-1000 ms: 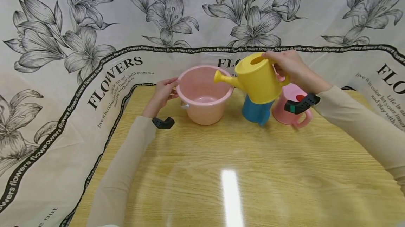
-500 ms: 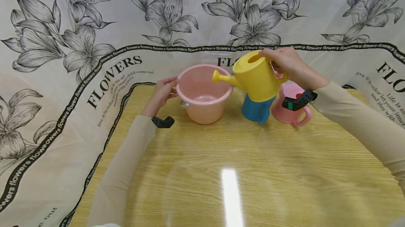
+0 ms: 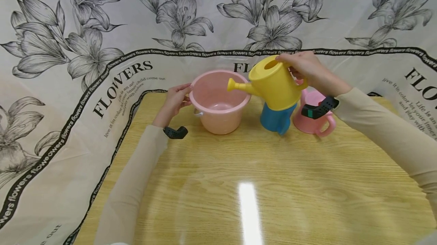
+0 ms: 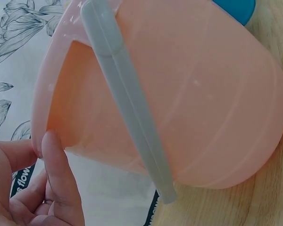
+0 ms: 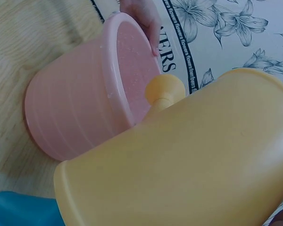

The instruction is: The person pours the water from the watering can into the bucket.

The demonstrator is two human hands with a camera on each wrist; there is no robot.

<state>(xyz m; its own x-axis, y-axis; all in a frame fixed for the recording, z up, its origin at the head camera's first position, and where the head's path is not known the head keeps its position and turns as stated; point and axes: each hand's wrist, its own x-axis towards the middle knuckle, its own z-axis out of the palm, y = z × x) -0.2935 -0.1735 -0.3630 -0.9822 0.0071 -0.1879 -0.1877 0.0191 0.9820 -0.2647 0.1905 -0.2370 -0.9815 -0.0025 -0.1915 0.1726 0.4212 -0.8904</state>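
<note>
My right hand point(image 3: 307, 66) grips a yellow watering can point(image 3: 276, 84) by its handle side, holding it up in the air with its spout tilted down over the right rim of a pink bucket point(image 3: 222, 121). In the right wrist view the can's round spout head point(image 5: 165, 88) overlaps the bucket's mouth, and no stream shows from it. At the bucket's left, my left hand point(image 3: 177, 99) pinches the rim between thumb and fingers. The left wrist view shows those fingers point(image 4: 61, 174) at the rim, beside the bucket's grey handle point(image 4: 132, 108). The bucket stands upright on the table.
Under the yellow can stands a blue watering can point(image 3: 274, 118), partly hidden by it. To its right is a pink watering can point(image 3: 308, 118), overlapped by the right wrist's camera strap. A flower-printed cloth point(image 3: 191, 29) hangs behind the wooden table point(image 3: 205, 184).
The yellow watering can and my right hand have shifted slightly to the left, bringing the spout a little further over the bucket. My left hand keeps its pinch on the rim.
</note>
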